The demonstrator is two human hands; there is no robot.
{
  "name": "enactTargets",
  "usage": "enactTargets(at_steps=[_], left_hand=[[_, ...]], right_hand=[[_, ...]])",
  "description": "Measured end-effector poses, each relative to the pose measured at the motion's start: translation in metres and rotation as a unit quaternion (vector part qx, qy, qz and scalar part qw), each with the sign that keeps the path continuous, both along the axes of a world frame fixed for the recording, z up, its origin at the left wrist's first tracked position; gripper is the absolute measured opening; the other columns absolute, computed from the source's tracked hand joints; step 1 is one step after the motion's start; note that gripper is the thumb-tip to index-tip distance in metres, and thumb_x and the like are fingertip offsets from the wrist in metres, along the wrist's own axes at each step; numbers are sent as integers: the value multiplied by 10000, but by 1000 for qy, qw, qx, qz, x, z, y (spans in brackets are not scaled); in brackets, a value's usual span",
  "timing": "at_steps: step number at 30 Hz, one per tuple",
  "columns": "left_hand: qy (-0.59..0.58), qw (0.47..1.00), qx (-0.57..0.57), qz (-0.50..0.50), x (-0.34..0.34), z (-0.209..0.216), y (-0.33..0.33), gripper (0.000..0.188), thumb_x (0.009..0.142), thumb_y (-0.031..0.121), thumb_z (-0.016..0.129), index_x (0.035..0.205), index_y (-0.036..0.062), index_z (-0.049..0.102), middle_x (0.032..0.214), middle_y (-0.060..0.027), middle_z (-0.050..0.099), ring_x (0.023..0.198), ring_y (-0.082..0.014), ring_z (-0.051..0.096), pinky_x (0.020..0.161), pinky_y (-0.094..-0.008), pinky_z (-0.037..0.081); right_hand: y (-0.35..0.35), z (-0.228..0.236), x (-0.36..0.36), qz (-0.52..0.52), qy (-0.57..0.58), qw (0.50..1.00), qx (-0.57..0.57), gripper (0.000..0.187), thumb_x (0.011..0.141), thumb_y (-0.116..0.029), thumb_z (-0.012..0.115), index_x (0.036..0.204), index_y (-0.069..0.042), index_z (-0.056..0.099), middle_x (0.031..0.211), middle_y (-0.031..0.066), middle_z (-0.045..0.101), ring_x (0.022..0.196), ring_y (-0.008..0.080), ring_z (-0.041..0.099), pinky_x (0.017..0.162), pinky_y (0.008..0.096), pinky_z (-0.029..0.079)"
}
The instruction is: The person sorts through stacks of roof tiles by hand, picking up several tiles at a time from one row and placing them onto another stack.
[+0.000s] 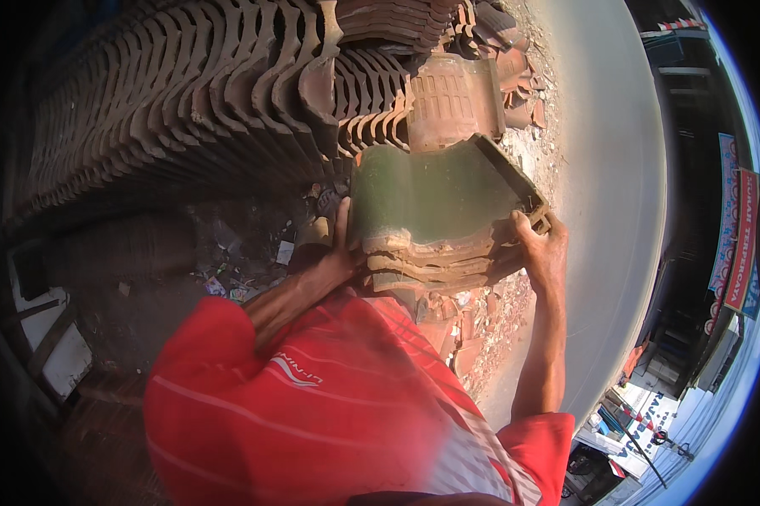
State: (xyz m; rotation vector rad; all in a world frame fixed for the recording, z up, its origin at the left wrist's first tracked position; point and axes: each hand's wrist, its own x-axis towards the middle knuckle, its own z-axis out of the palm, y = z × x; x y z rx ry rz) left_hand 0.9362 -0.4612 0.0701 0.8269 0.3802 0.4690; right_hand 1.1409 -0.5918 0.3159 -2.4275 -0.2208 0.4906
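Observation:
Between my two hands is a short stack of curved clay roof tiles (439, 198), the top one dark green and the broken-looking edges below it tan. My left hand (344, 240) grips the stack's left end, thumb up along its side. At the right end my right hand (542, 239) is closed round the corner, its thumb near the top tile's edge. The undersides of the tiles and most of my left fingers are hidden. Just beyond the stack lies a reddish ribbed tile (454, 99).
Long rows of stacked wavy roof tiles (186, 93) fill the far left. Loose tiles (515, 67) and rubble (473, 329) run along the edge of a grey road (603, 169) on the right. Litter (224, 282) lies on the dark ground at the left. Shopfront banners (741, 240) stand across the road.

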Motion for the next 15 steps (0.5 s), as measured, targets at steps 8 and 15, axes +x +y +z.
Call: enactTargets(at_steps=[8, 15], left_hand=[[308, 633, 695, -145, 17, 10, -10, 410, 848, 242, 578, 1241, 130, 598, 1163, -103, 593, 1052, -273, 578, 951, -421, 455], [377, 663, 646, -31, 88, 1, -22, 377, 879, 223, 543, 1229, 95, 597, 1168, -109, 599, 1057, -282, 582, 943, -419, 470]], right_hand=[[123, 14, 117, 254, -12, 964, -76, 436, 806, -284, 678, 1096, 42, 670, 811, 148, 716, 744, 177, 686, 728, 335, 545], [239, -4, 187, 476, -58, 870, -112, 512, 786, -336, 669, 1142, 32, 664, 846, 162, 725, 762, 220, 706, 741, 343, 552]])
